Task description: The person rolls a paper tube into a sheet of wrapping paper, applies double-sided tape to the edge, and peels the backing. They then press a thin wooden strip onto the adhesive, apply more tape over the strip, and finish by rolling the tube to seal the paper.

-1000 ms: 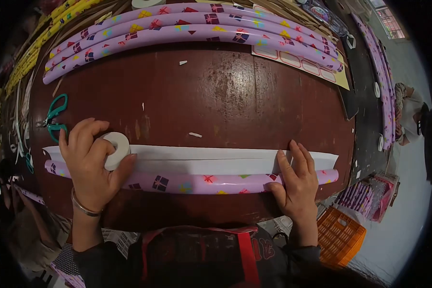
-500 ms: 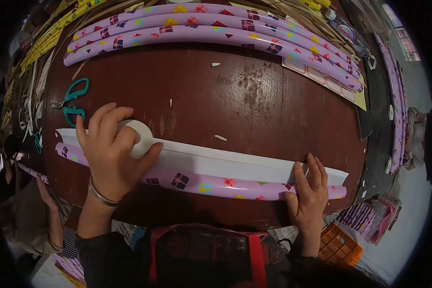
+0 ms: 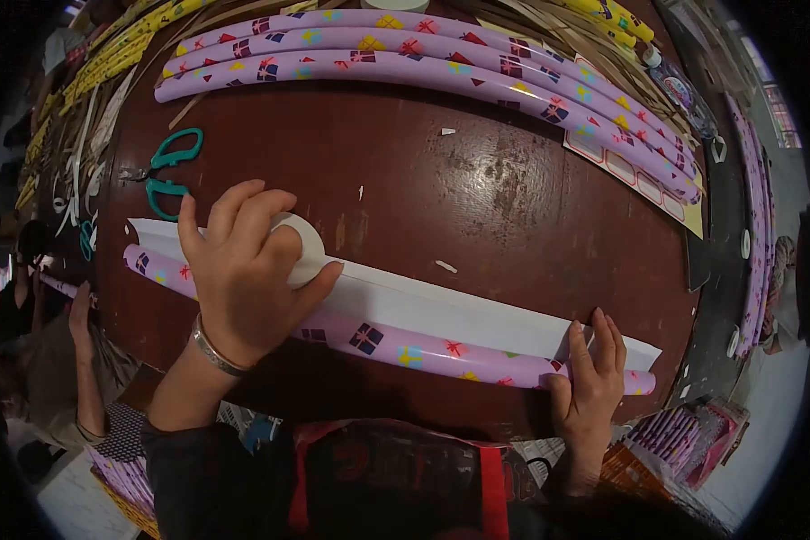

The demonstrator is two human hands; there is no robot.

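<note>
A lilac wrapping-paper roll (image 3: 423,353) with a printed gift pattern lies across the near part of the brown table. Its white inner flap (image 3: 459,310) is exposed along the far side. My left hand (image 3: 247,270) is over the left half, its index finger curled at a roll of white tape (image 3: 304,247) and its thumb to the right of it; part of the tape is hidden by the fingers. On the right end, my right hand (image 3: 592,373) has its thumb on the near side of the wrapping-paper roll and its fingers over the flap.
Teal-handled scissors (image 3: 173,171) lie beyond my left hand. Several finished lilac rolls (image 3: 405,67) lie along the back, over a label sheet (image 3: 621,171). Paper scraps (image 3: 445,266) dot the brown tabletop (image 3: 405,198). Another person's arm (image 3: 85,360) is at far left.
The view has shifted and tilted, so the table's contents appear farther right. Both hands stay at about the same places on the wrapping-paper roll, with the tape still by my left fingers.
</note>
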